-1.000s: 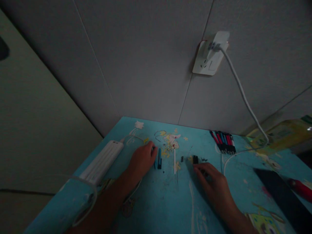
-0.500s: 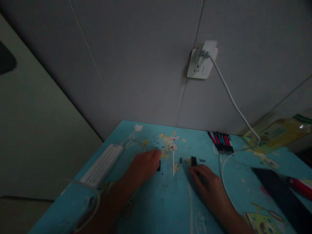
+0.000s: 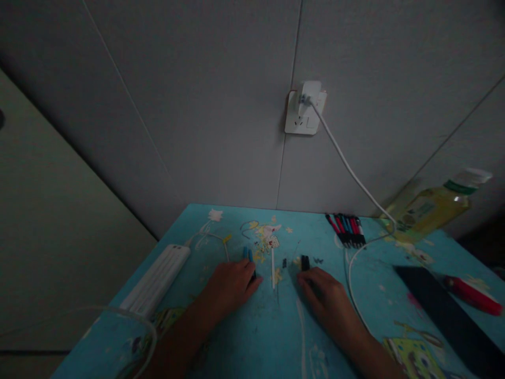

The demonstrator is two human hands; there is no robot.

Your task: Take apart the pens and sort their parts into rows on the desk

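Note:
On the blue patterned table, my left hand point(image 3: 232, 284) lies with its fingers curled over two blue pens point(image 3: 248, 254). Their blue ends stick out past the fingers and a dark part shows beside them. Across from it, my right hand point(image 3: 323, 289) has thumb and fingers closed at two small black pieces point(image 3: 305, 262) standing side by side; their lower parts are hidden by the fingers. Between the hands lie a thin white strip point(image 3: 272, 268) and a small dark piece point(image 3: 284, 262).
A row of red, blue and white pens point(image 3: 347, 229) lies at the back right, near a tilted bottle of yellow liquid point(image 3: 430, 210). A white power strip point(image 3: 158, 279) is at left. A black strip point(image 3: 445, 310) and a red tool point(image 3: 473, 295) lie right; a white cable point(image 3: 351, 163) hangs from the socket.
My left hand has drawn back towards me, so the blue ends of the pens now show. My right hand stays at the black pieces. The view has shifted a little to the right.

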